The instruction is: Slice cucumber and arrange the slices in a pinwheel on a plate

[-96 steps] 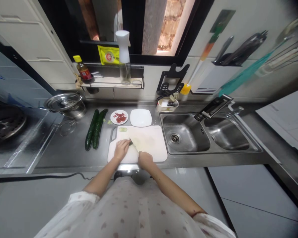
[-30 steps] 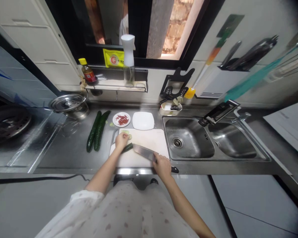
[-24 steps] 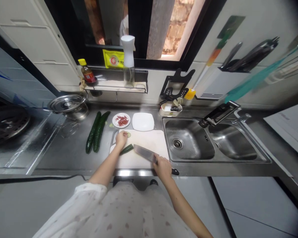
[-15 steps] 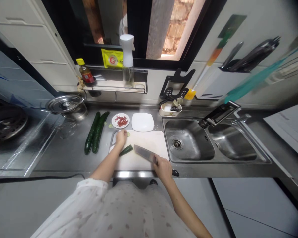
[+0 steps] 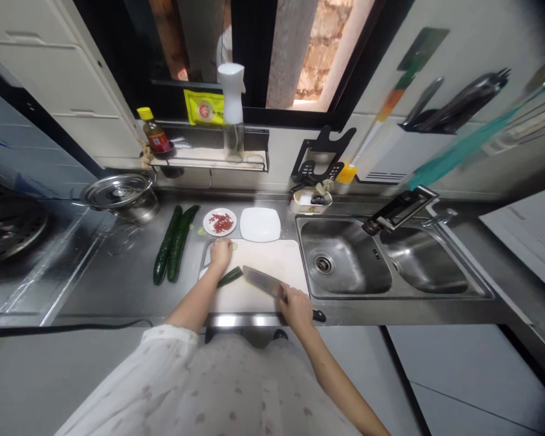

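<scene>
My left hand [image 5: 221,254] rests at the far left corner of the white cutting board [image 5: 277,261], its fingers bunched over a few thin cucumber slices [image 5: 234,246]. A short dark green cucumber piece [image 5: 230,277] lies on the board just behind that hand, apart from it. My right hand [image 5: 296,306] is closed round the handle of a broad kitchen knife [image 5: 263,281] at the board's near right. The blade lies low over the board and points toward the cucumber piece.
Two whole cucumbers [image 5: 170,251] lie left of the board. Behind it stand a small plate of chopped red chilli [image 5: 219,221] and a white square plate [image 5: 260,224]. A double sink [image 5: 345,263] is at the right and a steel pot [image 5: 118,195] at the left.
Earlier my hands were slicing at the board's near middle. Since then my left hand has shifted to the far left corner with the slices, and my right hand has drawn the knife back to the right.
</scene>
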Available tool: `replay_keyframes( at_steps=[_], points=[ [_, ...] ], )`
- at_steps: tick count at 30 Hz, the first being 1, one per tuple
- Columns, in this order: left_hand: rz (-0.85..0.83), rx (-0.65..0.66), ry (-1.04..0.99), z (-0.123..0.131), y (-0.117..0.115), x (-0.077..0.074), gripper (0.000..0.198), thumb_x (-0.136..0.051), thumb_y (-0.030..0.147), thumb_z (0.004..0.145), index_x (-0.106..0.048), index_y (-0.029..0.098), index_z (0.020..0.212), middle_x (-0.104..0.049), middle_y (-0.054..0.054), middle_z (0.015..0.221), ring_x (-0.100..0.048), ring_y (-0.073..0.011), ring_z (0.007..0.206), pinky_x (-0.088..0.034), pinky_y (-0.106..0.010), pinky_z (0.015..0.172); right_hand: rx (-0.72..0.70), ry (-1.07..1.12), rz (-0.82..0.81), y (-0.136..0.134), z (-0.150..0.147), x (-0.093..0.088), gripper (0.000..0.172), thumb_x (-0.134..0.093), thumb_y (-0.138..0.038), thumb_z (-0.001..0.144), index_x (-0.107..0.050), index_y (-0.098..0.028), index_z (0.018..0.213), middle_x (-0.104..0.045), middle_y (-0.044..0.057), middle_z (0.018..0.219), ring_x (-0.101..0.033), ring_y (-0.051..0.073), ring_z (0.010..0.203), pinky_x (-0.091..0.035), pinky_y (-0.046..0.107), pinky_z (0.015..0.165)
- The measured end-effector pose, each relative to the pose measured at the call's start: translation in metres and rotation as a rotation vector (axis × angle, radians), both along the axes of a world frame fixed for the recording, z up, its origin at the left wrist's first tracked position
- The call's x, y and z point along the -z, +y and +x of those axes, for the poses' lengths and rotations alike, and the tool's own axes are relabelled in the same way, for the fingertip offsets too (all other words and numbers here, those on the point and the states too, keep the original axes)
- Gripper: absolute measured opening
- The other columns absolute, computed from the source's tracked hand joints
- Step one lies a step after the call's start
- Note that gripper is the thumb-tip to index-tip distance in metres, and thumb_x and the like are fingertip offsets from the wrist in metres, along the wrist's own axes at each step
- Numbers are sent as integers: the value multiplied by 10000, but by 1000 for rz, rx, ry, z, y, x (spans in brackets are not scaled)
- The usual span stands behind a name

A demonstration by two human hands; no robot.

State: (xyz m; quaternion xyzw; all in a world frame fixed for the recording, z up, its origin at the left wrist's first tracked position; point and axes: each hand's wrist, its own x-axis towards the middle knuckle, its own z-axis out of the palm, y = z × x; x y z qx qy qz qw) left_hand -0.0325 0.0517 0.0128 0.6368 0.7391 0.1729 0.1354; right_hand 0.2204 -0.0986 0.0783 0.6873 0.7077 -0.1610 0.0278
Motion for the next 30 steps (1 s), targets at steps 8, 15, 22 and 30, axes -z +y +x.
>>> replay_keyframes(
  at_steps=[8,15,22,30],
  points=[
    [103,-139,-213,-12,-19,7,245,-488,228,847,-692,194,977,-674,-89,1003,-603,-223,970,-446,-319,868,75,51,-24,3,-4,-4,394,-477,-261,872,-589,-236,1249,-693,53,1071,-613,183,975,-383,251,809],
    [207,-49,-369,-17,-76,14,229,-499,298,865,-686,193,945,-670,-72,949,-616,-205,915,-473,-327,868,173,132,-90,9,-12,-8,328,-395,-295,922,-632,-266,1148,-714,25,976,-633,175,903,-357,236,687],
    [265,69,-326,-5,-114,7,227,-481,311,903,-680,219,959,-653,-66,976,-583,-206,991,-444,-353,930,89,162,-93,18,-27,-12,336,-320,-312,969,-636,-221,1041,-710,36,938,-621,158,863,-322,230,648],
    [336,165,-306,-2,-114,9,203,-502,276,902,-688,211,948,-650,-61,959,-576,-197,951,-451,-352,889,10,93,-163,24,-48,-18,365,-291,-348,982,-617,-191,1028,-700,77,946,-628,175,841,-337,246,653]
  ],
)
